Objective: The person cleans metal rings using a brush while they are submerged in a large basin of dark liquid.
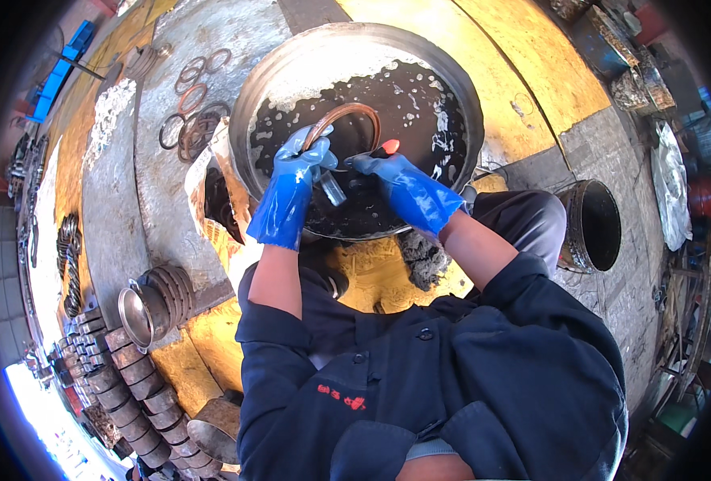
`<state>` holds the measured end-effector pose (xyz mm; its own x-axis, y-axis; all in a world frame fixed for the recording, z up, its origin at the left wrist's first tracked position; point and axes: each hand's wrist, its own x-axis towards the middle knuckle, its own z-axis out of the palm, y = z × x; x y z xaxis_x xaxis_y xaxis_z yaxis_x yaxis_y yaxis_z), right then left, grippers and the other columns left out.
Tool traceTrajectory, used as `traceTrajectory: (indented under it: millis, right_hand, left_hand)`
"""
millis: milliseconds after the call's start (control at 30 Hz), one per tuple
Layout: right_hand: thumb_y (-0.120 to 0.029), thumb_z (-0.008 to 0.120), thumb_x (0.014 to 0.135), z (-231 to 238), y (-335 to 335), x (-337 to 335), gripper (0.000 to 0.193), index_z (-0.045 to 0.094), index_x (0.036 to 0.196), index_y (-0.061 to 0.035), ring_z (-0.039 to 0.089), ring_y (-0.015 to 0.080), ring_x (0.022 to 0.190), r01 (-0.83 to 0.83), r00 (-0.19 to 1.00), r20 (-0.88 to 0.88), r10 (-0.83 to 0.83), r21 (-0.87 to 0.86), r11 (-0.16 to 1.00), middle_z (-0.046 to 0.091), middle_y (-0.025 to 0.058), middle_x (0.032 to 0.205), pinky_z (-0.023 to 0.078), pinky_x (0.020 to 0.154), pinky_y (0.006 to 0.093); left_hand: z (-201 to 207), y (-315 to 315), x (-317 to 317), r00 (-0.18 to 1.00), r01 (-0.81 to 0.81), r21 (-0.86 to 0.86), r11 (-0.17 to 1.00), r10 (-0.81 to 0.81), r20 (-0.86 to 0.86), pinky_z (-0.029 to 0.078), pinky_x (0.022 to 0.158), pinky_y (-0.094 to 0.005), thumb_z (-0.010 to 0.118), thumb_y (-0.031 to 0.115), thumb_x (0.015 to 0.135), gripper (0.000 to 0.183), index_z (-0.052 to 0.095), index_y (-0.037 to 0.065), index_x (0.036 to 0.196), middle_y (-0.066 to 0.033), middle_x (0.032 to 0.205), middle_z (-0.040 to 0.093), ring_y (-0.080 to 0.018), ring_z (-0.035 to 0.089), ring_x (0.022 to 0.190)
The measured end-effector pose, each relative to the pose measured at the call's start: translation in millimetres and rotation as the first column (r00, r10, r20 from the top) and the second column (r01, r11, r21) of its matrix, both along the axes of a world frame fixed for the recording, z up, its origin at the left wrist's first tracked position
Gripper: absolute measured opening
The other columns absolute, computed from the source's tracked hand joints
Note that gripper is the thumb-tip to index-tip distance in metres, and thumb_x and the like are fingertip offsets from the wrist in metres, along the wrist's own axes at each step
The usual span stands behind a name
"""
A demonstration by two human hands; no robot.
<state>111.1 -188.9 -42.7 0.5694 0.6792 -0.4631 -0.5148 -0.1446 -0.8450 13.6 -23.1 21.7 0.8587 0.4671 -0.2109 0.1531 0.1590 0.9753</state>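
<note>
at the far left, rows of dull metal sleeves (131, 377) are stacked on the floor, and nearer the person a bunch of loose rings (191, 98) lies flat. next comes a torn bag (239, 210), right beside a wide round basin (247, 104) of dark, foamy liquid. over the basin, the gloved left hand (303, 156) has its fingers curled closed around the left side of a brown ring (354, 107). the ring is held tilted above the liquid, its curved top pointing away from the person toward the far rim, its widest span running left to right; its lower edge is hidden by the gloves. a shiny metal piece (333, 189) sits under the left hand; i can't tell what holds it. the gloved right hand (391, 172), also closed, grips a small red-ended tool (390, 147) by the ring's right side. farther right stands a dark bucket (568, 232).
</note>
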Motion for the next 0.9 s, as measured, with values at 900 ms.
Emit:
traceTrajectory:
  millis: [900]
  right_hand:
    - [-0.028, 0.065, 0.09, 54, -6, -21, 0.029, 0.071, 0.107, -0.0053, 0.065, 0.0135, 0.087, -0.049, 0.929, 0.313, 0.199, -0.429, 0.902, 0.071, 0.0063, 0.091, 0.052, 0.078, 0.0306]
  left_hand:
    - [-1, 14, -19, 1.0, -0.003, 0.022, 1.0, 0.003, -0.004, 0.036, 0.045, -0.0202, 0.066, 0.013, 0.089, 0.024, 0.07, 0.01, 0.113, -0.0006, 0.068, 0.066, -0.0055, 0.054, 0.052]
